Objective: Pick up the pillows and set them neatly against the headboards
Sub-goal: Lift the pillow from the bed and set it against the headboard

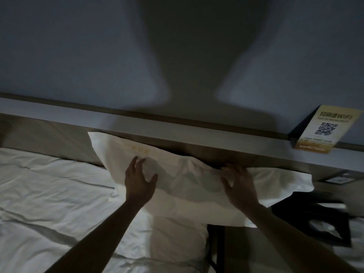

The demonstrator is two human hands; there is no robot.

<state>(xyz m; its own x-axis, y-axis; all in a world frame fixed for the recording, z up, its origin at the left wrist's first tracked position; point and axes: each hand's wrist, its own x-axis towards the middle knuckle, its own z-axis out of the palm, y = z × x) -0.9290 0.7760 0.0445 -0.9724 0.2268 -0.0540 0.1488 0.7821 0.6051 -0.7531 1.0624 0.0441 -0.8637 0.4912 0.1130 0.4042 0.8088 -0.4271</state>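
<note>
Two open hands, left hand (138,179) and right hand (239,183), are pressing flat on the pillow (189,186), gripping nothing. It's leaning against the headboard (59,133), its right end overhanging the bed (49,194), so it's probably risking sliding off toward the nightstand.

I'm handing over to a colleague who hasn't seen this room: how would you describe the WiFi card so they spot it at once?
Follow the long ledge that tops the headboard to its right end, past the white pillow under both hands. The WiFi card stands there, leaning against the wall. It is the only yellow thing in view, with a black QR code in its middle.
</note>
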